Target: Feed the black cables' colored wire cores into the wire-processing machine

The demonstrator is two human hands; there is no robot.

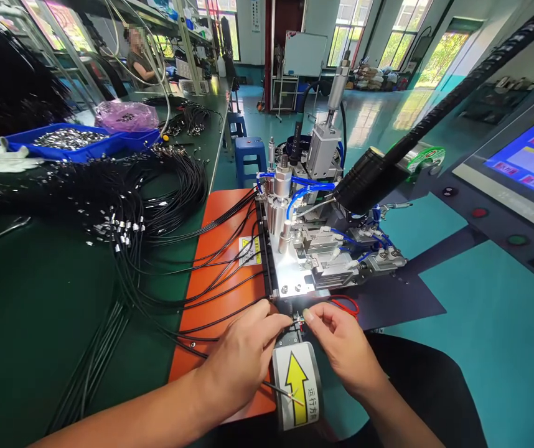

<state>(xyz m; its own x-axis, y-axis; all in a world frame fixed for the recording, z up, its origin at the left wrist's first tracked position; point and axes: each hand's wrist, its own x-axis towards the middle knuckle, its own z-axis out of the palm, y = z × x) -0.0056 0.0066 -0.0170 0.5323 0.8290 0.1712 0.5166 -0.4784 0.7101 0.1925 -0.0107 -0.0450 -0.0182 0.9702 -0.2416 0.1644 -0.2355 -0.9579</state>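
Note:
At the front edge of a metal bench machine (295,267), my two hands meet. My left hand (251,342) is closed in a pinch on the end of a thin black cable, which the fingers largely cover. Thumb and forefinger of my right hand (341,342) are pinched at the cable's small coloured wire ends (299,320); the exact grip is too small to make out. Below the fingers curves a white label with a yellow arrow (297,376). A loose cable end with bared wires (290,396) lies across that label.
Black cables (215,283) run over the orange plate (220,249) from a large bundle (173,186) on the green table (28,311). Blue trays (80,149) hold small metal parts. A control panel (491,211) stands at right. A person (139,62) sits in the background.

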